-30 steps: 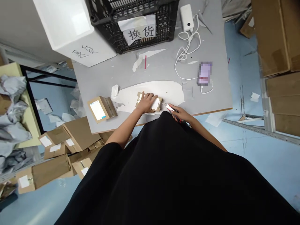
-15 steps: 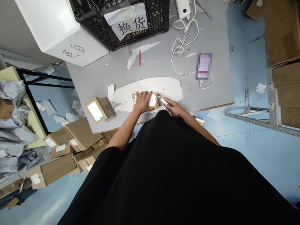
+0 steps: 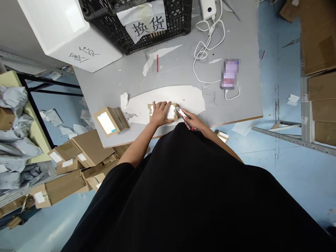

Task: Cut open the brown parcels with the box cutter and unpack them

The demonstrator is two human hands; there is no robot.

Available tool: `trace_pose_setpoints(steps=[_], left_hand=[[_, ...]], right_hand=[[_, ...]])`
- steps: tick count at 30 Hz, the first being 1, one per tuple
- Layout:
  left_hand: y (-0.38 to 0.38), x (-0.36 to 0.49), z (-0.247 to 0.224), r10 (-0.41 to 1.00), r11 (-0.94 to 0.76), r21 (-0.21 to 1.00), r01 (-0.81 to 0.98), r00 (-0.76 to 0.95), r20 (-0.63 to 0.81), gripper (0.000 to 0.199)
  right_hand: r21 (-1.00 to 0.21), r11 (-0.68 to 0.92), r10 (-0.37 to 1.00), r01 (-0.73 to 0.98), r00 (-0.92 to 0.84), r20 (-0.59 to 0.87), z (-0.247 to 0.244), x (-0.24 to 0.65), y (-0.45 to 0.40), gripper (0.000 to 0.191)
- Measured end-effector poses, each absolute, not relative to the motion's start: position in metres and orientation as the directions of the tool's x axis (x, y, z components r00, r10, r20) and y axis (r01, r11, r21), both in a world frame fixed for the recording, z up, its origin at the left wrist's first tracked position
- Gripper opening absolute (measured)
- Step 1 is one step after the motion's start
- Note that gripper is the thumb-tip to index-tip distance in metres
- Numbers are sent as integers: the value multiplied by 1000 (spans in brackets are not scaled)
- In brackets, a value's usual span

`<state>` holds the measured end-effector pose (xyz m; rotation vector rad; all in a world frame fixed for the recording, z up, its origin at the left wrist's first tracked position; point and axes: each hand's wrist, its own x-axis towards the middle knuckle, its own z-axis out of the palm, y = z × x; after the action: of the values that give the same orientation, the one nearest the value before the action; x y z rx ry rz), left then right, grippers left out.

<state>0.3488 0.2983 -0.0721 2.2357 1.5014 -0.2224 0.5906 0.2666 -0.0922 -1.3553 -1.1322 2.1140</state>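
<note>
Box (image 3: pixel 171 112) lies on the worktop (image 3: pixel 236 108), near the middle of its near edge. The left hand (image 3: pixel 159 114) rests on top, fingers spread wide. The right hand (image 3: pixel 193 122) has its fingers closed around a cutter (image 3: pixel 181 112), tip at the box's right end; contact is unclear.
</note>
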Motion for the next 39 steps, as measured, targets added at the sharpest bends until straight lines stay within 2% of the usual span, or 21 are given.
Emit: trace_pose_setpoints(steps=[7,18,39], left_hand=[[297,350,-72,852,-298,253,920,376,-363,110],[298,351,-72,844,-305,280,910,395,-363,114],[296,351,-70,847,-296,274,915,384,-367,120]], right_hand=[[-787,-604,683,126,-429,-592,-84,589,262,62],[-817,-539,681,207,-464,-567,-92,591,259,62],[-827,-505,629,247,-552,-548,-83,607,256,62]])
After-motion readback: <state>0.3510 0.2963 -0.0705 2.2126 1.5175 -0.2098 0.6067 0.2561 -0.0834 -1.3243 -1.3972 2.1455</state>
